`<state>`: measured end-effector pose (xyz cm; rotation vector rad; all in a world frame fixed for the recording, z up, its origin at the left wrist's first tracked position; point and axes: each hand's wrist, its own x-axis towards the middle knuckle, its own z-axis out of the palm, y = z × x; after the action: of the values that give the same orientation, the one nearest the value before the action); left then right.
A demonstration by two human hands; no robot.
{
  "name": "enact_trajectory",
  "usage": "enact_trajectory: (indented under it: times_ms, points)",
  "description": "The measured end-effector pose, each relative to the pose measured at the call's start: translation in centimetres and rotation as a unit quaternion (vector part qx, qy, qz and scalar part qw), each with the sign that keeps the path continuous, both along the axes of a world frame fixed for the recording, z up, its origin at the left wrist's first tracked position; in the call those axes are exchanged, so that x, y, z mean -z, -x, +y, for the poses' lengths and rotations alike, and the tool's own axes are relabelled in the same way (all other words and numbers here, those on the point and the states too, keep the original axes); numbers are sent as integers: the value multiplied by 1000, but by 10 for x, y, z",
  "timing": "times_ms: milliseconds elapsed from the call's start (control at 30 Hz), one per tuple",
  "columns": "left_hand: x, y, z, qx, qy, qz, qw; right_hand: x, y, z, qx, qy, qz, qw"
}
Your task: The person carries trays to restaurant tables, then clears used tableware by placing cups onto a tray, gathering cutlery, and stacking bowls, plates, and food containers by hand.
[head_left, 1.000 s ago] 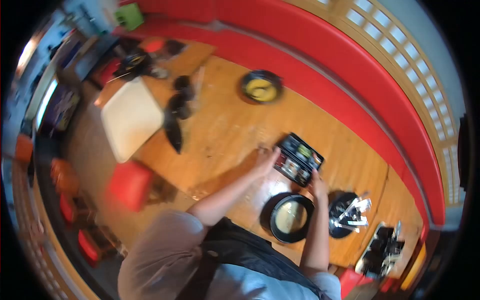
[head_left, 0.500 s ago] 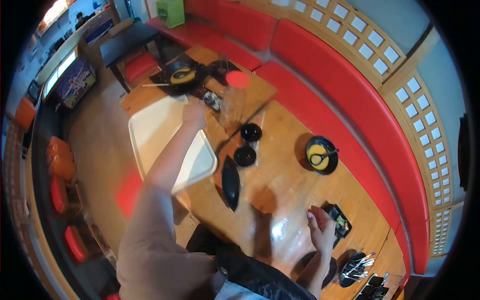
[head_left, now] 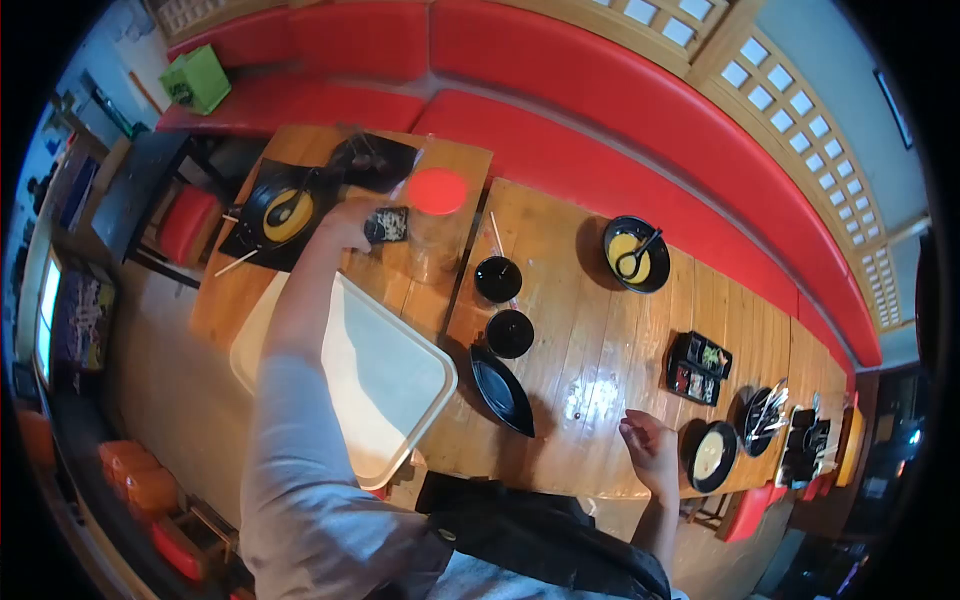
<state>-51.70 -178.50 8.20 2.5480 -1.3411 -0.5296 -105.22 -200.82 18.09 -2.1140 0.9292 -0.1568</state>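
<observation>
My left hand (head_left: 348, 228) reaches to the far table and closes around the near end of a small black condiment tray (head_left: 388, 224) with white contents; its fingertips are partly hidden. Just right of it stands a clear jar with a red lid (head_left: 437, 191). Under my left forearm lies a large cream serving tray (head_left: 400, 372). My right hand (head_left: 652, 448) hovers over the near table edge, fingers loosely curled and apart, holding nothing. Beside it are a black bowl with pale yellow contents (head_left: 710, 456) and a sectioned black condiment tray (head_left: 698, 368).
A black bowl with a ladle (head_left: 636, 255) sits at the back, two black cups (head_left: 498, 280) and a boat-shaped dish (head_left: 501, 391) mid-table. A yellow-filled bowl (head_left: 288, 215) rests at far left. Utensils stand in a bowl (head_left: 762, 420) at right. A red bench (head_left: 600, 170) lines the wall.
The view has turned, shifting the tables in the frame. My left hand has slid further over the condiment tray, covering its red part. My right hand is still held free above the table's edge.
</observation>
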Motion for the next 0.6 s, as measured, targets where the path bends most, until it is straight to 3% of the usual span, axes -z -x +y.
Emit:
enact_trajectory:
  times_ms: [167, 200, 233, 267, 300, 333, 400, 433, 467, 533, 600]
  points:
    - [-17, -36, -2, 32, 99, -144, 984, 19, 20, 5, 4, -20, 17, 1000]
    - [-68, -10, -16, -21, 16, -103, 994, 37, 30, 0, 19, -45, -18, 999]
    - [-62, -31, -12, 10, 78, -101, 992, 43, 36, -3, 14, -39, -42, 998]
    - [-95, -14, -19, -38, 102, -12, 994, 14, 30, 0, 13, 1, 16, 1000]
    - [-127, -4, -21, 24, 129, -104, 986, 9, 37, -3, 25, -8, 22, 999]
    - [-135, -10, -23, 15, 131, -74, 989, 16, 48, -9, 40, -38, -16, 998]
    - [-172, -1, -28, 44, 93, -145, 984, 19, 67, -22, 56, -68, -34, 996]
    - [-192, 2, -31, 47, 57, -153, 985, 9, 74, -32, 43, -44, -6, 998]
    - [-199, -3, -26, 58, 83, -233, 967, 6, 82, -44, 52, -23, -16, 998]
    - [-234, 14, -38, 19, 0, -265, 964, 8, 110, -84, 56, 30, -29, 998]
    - [-252, 58, -52, 38, 86, -325, 941, 8, 136, -134, 68, 80, -20, 994]
